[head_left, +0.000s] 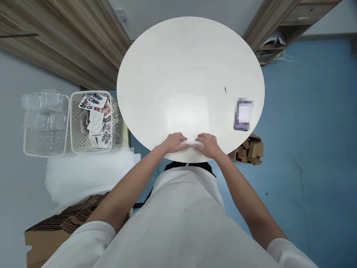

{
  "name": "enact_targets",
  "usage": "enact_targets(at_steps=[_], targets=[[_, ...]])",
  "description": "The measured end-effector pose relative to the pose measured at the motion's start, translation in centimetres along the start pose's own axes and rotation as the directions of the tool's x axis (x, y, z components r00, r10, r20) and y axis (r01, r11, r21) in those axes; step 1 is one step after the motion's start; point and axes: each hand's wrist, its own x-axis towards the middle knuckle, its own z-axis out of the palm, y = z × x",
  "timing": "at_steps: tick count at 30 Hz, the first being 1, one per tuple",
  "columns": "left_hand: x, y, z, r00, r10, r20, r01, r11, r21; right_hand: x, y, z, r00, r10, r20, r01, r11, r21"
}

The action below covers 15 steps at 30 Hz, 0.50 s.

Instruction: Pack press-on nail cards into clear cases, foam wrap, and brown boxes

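At the near edge of the round white table [189, 48], a small white roll or folded bundle [192, 143] lies between my two hands. My left hand [175, 143] grips its left end, with the thumb on the near side and the fingers on the far side. In the same way, my right hand [209, 144] is closed on the right end. Only the middle of the bundle shows. What may be inside it is hidden.
On the table's right side lies a blurred purple-and-white flat item [244, 114]. To the left stand a white basket [73, 123] of printed cards and clear plastic containers [46, 121]. White sheets [92, 171] and flattened cardboard boxes [44, 242] lie nearer; small boxes [249, 150] sit at right.
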Motion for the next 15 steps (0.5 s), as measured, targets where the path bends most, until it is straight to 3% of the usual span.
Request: enact_targets(at_steps=[6,10,15], targets=[[-0.4,-1.6,-1.1,0.986,-0.149,-0.074,0.122,0.948,-0.295,2.1,1.3,-0.9,0.993,0.114,0.043,-0.121,0.965,0.234],[0.0,-3.0,-0.7,0.949,-0.271,-0.161,0.209,0.923,-0.323,2.4,2.7,-1.0,0.968,0.246,0.050,-0.247,0.897,0.367],[0.9,-3.8,-0.2,0.898,-0.391,-0.204,0.307,0.886,-0.346,2.3,4.3,-0.4,0.907,0.420,-0.002,-0.397,0.859,0.323]])
